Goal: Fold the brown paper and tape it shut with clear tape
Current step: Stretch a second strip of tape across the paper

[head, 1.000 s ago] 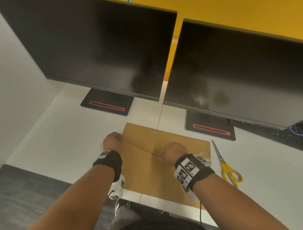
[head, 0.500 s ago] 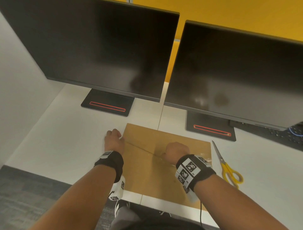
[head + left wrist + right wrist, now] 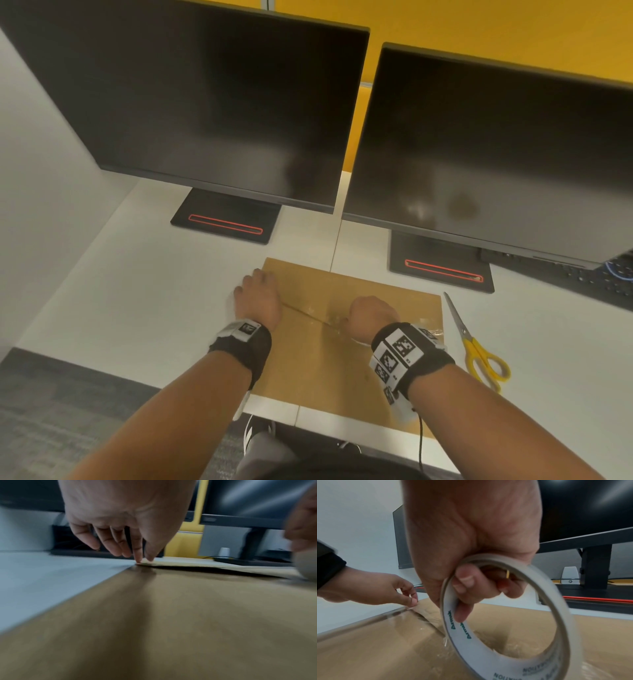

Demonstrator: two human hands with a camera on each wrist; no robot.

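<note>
Desk (image 3: 137, 308): carries everything in front of two monitors.
Brown paper (image 3: 308, 370): lies folded flat at the middle of the front edge, its seam within reach of both hands.
Right hand (image 3: 371, 317): fingers curl through the tape roll (image 3: 453, 626), held low over the seam, probably to tension the strip.
Left hand (image 3: 258, 296): thumb and forefinger pinch the strip's free end down at the paper's left edge, anchoring it.
Scissors (image 3: 476, 346): just beside the paper's right edge, handy for cutting.
Clear tape strip (image 3: 388, 616): stretched along the seam between the hands.

Right hand (image 3: 371, 317) grips the tape roll (image 3: 453, 628); left hand (image 3: 260, 294) pinches the tape end (image 3: 393, 614), forearms extended
</note>
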